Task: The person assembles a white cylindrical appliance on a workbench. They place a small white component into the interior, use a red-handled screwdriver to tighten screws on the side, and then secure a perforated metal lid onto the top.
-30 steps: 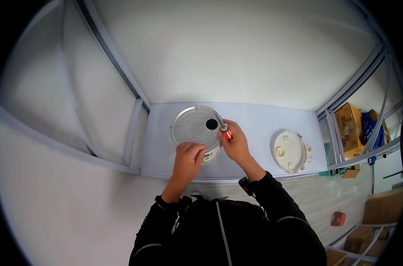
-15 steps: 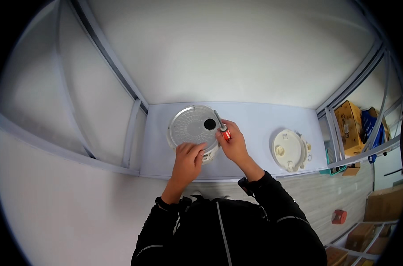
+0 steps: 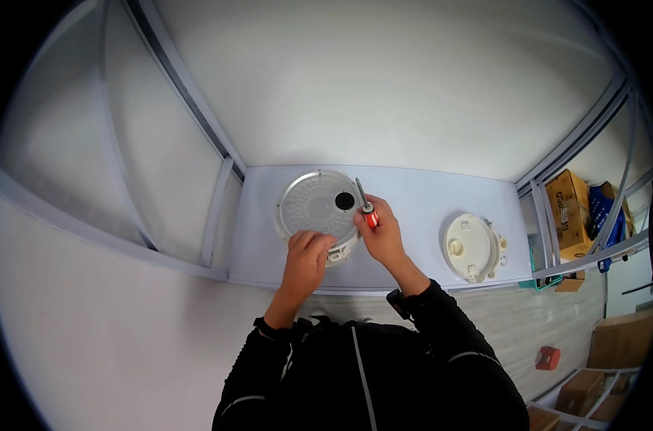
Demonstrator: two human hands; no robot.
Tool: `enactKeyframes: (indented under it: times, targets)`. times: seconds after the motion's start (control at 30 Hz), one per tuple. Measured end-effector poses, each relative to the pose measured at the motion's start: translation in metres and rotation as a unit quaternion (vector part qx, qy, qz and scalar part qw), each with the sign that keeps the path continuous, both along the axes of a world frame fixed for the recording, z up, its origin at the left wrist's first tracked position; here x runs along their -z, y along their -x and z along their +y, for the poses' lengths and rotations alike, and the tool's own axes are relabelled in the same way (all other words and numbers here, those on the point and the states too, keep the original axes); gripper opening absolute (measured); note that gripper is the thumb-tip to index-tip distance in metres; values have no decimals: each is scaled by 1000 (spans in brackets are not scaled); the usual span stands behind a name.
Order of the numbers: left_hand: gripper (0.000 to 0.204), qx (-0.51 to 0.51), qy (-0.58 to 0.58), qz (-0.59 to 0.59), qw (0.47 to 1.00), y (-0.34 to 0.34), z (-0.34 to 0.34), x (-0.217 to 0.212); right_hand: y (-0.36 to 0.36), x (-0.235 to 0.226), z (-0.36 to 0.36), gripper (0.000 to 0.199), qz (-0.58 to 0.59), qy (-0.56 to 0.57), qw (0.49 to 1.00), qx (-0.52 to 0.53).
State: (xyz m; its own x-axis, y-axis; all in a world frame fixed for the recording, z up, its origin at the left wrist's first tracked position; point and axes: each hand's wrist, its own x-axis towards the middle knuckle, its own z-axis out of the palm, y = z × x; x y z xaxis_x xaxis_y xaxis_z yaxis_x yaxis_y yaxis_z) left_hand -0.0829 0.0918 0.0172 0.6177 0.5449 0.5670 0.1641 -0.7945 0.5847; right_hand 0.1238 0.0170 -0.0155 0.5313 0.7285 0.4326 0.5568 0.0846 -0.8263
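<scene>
Screwdriver [image 3: 370, 217] shift: shaft swung slightly right; tip stands farther from the black spot [image 3: 344, 201].
Right hand [image 3: 384, 235]: fingers closed round the red handle, at the disc's right rim.
Left hand [image 3: 304, 263]: fingers curled together at the near rim; cannot tell whether anything is pinched.
Silver-topped disc [image 3: 305, 208]: left on the table [image 3: 412, 190].
White round part [image 3: 477, 248]: right on the table, untouched.
Meaning: judged a change of tool angle, not driving.
</scene>
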Motion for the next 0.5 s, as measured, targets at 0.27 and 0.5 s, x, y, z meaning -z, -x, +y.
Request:
enactKeyframes:
  times: [0.27,0.5]
  targets:
    - [11,2,22,-3,1000,3,2,0,-1,0,0,19,8,-7,1000,-13]
    - [12,-45,57,-36,997,17,10,-3,-3,3,0,21,18,-3,1000,-11]
